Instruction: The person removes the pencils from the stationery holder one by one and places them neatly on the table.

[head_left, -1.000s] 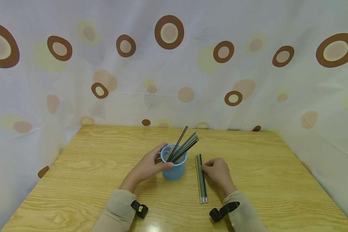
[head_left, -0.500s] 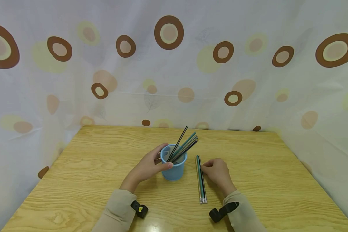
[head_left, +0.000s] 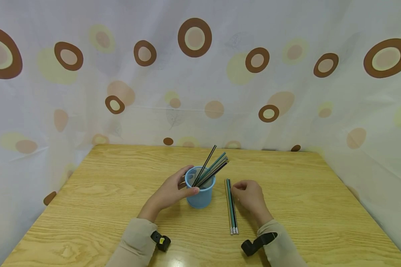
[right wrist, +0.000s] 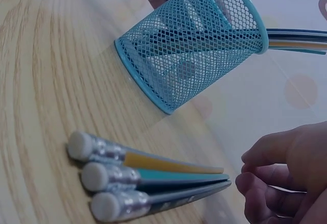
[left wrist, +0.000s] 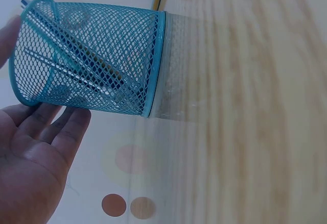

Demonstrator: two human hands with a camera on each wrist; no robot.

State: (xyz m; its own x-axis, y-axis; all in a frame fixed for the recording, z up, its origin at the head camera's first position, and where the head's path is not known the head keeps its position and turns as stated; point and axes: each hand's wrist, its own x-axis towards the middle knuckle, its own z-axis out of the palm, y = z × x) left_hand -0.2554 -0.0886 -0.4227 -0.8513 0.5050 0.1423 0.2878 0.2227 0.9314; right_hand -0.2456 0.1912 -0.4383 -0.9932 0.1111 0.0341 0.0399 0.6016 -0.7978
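Note:
My left hand [head_left: 168, 191] holds a blue mesh pencil cup [head_left: 199, 199] near its rim, thumb on the near side and fingers on the far side. Several pencils [head_left: 218, 167] lean to the right inside the cup, which stands upright on the table. To its right, three pencils lie side by side with their white erasers toward me: a yellow pencil [right wrist: 158, 163], a green pencil [right wrist: 173, 175] and a black pencil [right wrist: 179, 198]. Beside the black one is my right hand [head_left: 252, 198], fingers loosely bent, nothing between them. In the right wrist view its fingertips appear just off the pencils.
The wood-grain table [head_left: 103, 207] extends to both sides of the cup and pencils. Behind it hangs a pale curtain [head_left: 200, 85] patterned with brown and yellow ovals. Each sleeve carries a black wrist device [head_left: 258, 243].
The black pencil's far end has swung left against the green one, so the three lie closer together. My right fingers have since lifted slightly from it. The left hand and cup stay put.

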